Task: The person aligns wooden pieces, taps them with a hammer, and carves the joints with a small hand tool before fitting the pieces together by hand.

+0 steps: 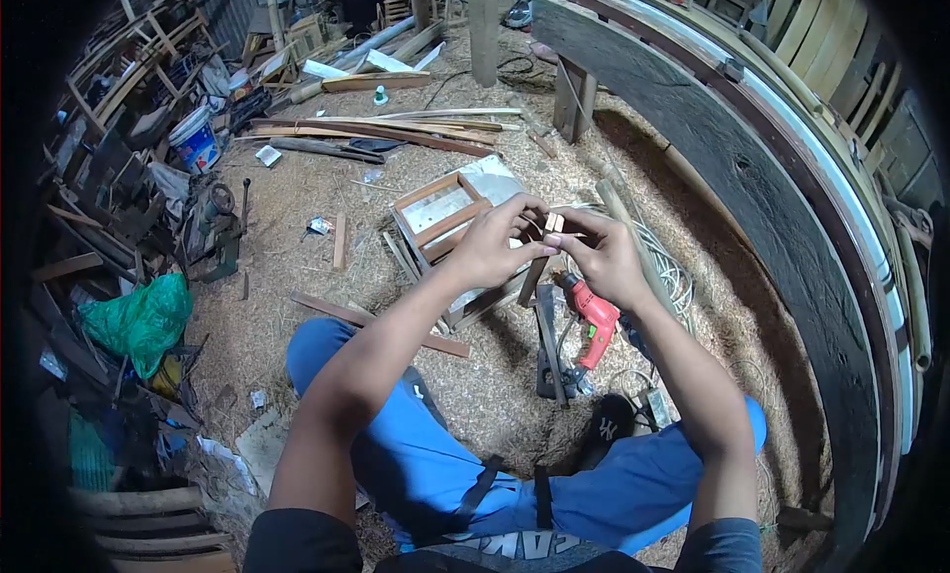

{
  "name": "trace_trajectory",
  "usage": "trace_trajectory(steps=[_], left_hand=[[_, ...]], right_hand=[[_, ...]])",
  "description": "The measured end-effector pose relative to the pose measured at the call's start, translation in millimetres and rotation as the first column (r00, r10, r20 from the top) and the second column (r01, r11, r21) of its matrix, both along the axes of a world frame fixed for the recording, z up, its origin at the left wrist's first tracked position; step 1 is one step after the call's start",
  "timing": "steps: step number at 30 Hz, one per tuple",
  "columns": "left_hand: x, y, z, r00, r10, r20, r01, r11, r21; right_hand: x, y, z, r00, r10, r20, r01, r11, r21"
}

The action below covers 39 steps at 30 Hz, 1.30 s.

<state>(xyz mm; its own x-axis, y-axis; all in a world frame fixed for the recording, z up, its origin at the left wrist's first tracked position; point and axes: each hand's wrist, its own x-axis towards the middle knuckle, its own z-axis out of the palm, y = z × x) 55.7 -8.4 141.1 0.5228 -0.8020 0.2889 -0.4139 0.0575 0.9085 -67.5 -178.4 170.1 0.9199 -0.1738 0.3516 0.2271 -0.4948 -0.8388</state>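
My left hand [492, 244] and my right hand [606, 258] meet in front of me, fingers pinched together. Between them is a narrow wooden strip [532, 279], its pale notched-looking end pointing up toward the camera. The fingertips hide part of that end. Just beyond my left hand stands a wooden frame [435, 205] on a box-like base. Below my right hand a red power drill [595, 321] lies on the floor. Beside the drill rests a dark flat bar [550, 345].
A long heavy plank [732, 147] curves along the right. Wood strips [386, 128] lie on the sawdust-covered floor ahead. On the left are a paint bucket [195, 143], a green plastic bag [143, 326] and cluttered scrap. Coiled cable [676, 281] lies past the drill.
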Motion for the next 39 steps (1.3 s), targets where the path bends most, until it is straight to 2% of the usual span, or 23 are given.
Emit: trace_trajectory(steps=[3, 6, 9, 11, 15, 17, 20, 21, 23, 26, 27, 28, 30, 34, 36, 39], left_hand=[[1.6, -0.2, 0.3, 0.999, 0.035, 0.011, -0.036, 0.998, 0.048], [4.5, -4.1, 0.3, 0.997, 0.032, 0.071, -0.033, 0.999, 0.011], [6.0, -8.9, 6.2, 0.985, 0.094, 0.145, -0.110, 0.988, 0.106], [10.1, -13.4, 1.5, 0.993, 0.089, 0.080, -0.097, 0.991, 0.094], [14.8, -25.3, 0.7, 0.996, 0.050, 0.076, -0.056, 0.995, 0.080], [10.2, -29.2, 4.8, 0.962, 0.063, 0.266, -0.095, 0.989, 0.111], [9.4, -32.9, 5.1, 0.960, 0.096, 0.265, -0.140, 0.978, 0.153], [12.6, -33.5, 2.4, 0.958, 0.098, 0.270, -0.143, 0.978, 0.154], [16.5, -29.5, -10.4, 0.977, 0.134, 0.167, -0.151, 0.984, 0.093], [9.5, -23.3, -4.6, 0.972, 0.134, 0.191, -0.161, 0.978, 0.135], [7.1, -22.9, -3.1, 0.990, 0.084, 0.111, -0.104, 0.977, 0.185], [6.2, -24.1, -6.2, 0.991, 0.084, 0.104, -0.103, 0.977, 0.186], [4.5, -25.7, -9.8, 0.999, 0.050, -0.017, -0.046, 0.982, 0.181], [3.8, -23.4, -7.9, 0.996, 0.041, 0.073, -0.055, 0.977, 0.207], [6.1, -24.2, -16.6, 0.992, 0.020, 0.121, -0.037, 0.990, 0.139], [7.6, -25.9, -21.3, 0.996, 0.017, 0.089, -0.029, 0.989, 0.143]], right_hand=[[6.6, -2.0, -7.2, 0.999, 0.016, -0.032, -0.012, 0.994, 0.112], [9.4, -6.2, -1.4, 1.000, 0.004, -0.012, -0.004, 0.998, 0.059], [12.8, -10.7, 7.3, 0.999, -0.021, -0.038, 0.021, 1.000, -0.002], [15.3, -14.1, 10.3, 0.997, -0.076, -0.026, 0.070, 0.981, -0.180], [15.4, -27.7, 8.7, 0.989, -0.062, -0.136, 0.054, 0.997, -0.063], [14.5, -32.9, 5.6, 0.987, -0.057, -0.150, 0.049, 0.997, -0.055], [16.2, -34.1, 3.6, 0.986, -0.070, -0.151, 0.062, 0.997, -0.056], [17.7, -31.1, 7.3, 0.991, -0.071, -0.110, 0.059, 0.992, -0.109], [24.0, -29.9, -1.2, 0.997, -0.042, -0.058, 0.033, 0.988, -0.149], [24.4, -30.6, -5.0, 0.993, -0.019, -0.117, 0.005, 0.993, -0.121], [22.9, -33.6, -6.7, 0.994, -0.009, -0.106, -0.008, 0.988, -0.157], [22.2, -35.3, -6.4, 0.993, -0.009, -0.114, -0.009, 0.988, -0.157], [21.0, -36.7, -1.8, 0.980, 0.047, -0.195, -0.074, 0.988, -0.134], [24.2, -40.0, -1.7, 0.983, 0.067, -0.170, -0.082, 0.993, -0.082], [25.4, -41.9, -1.4, 0.979, 0.106, -0.174, -0.118, 0.991, -0.060], [28.9, -44.2, -4.8, 0.979, 0.083, -0.184, -0.098, 0.993, -0.070]])
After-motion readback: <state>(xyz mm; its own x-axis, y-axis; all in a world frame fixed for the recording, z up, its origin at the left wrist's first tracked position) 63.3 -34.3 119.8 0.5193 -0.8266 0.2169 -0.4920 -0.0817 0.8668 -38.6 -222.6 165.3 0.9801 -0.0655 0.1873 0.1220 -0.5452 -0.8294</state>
